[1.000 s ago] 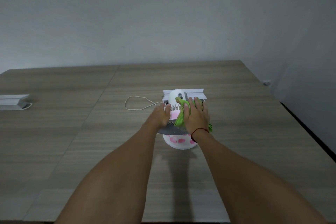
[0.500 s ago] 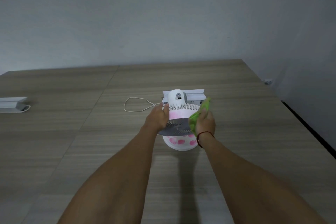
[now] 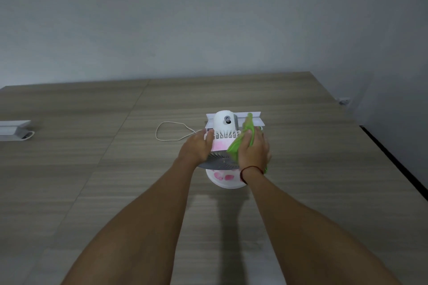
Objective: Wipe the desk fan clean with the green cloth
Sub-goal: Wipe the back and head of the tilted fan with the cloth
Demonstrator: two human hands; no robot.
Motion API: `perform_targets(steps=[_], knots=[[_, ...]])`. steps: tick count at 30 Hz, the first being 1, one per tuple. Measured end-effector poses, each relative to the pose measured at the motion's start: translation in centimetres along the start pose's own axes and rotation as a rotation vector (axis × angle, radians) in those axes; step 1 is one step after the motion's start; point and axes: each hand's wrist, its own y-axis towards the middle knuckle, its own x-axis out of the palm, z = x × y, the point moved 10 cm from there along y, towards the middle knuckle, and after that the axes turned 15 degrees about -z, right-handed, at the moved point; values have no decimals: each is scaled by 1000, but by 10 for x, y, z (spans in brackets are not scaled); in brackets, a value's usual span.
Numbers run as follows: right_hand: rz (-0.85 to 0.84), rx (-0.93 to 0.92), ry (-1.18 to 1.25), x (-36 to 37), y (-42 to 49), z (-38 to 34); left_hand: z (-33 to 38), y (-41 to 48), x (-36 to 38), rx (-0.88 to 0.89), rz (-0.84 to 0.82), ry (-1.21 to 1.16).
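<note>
Right hand (image 3: 253, 150) lies over the right side of the fan head, fingers curved round the rim and clamped on a crumpled bright green cloth (image 3: 234, 149); the cloth is trapped between palm and fan, one end sticking up past the fingertips, another showing below the wrist. A thin red cord bracelet (image 3: 251, 169) circles that wrist. Left hand (image 3: 196, 146) grips the opposite, left rim, fingers curled onto it, thumb on top. Between the two hands sits the small white-and-pink plastic desk fan (image 3: 223, 122), head tilted so that its grey slatted grille faces the camera, domed white motor housing with a grey knob at the far side, round white base below. Pink marks on the base too blurred to read. A thin white cord (image 3: 166, 131) loops away to the left. A white angled rail (image 3: 254, 114) lies just behind the fan. All rests on a grey-brown wood-grain table (image 3: 92, 169); a second white rail piece (image 3: 14, 129) lies well apart at the left edge.
</note>
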Motion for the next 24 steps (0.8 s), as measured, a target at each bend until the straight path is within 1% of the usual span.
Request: perform_targets(steps=[2, 5, 9, 10, 12, 15, 19, 21, 24], knots=[[16, 75, 129, -2, 11, 17, -1, 0, -2, 17, 20, -3], [-5, 262, 394, 2, 22, 51, -5, -1, -5, 28, 35, -3], [-198, 537, 617, 24, 28, 95, -12, 0, -7, 19, 66, 15], [-239, 567, 656, 29, 27, 99, -13, 0, -8, 18, 84, 18], [-266, 584, 697, 36, 26, 104, -13, 2, -8, 28, 105, 6], [-189, 533, 680, 32, 28, 98, -13, 4, -7, 11, 87, -6], [-39, 278, 527, 10, 29, 59, -11, 4, -4, -37, 27, -7], [-25, 165, 327, 5, 21, 31, -8, 3, -2, -58, -1, 5], [-68, -98, 2, 10, 4, -17, -8, 4, -1, -91, -19, -4]])
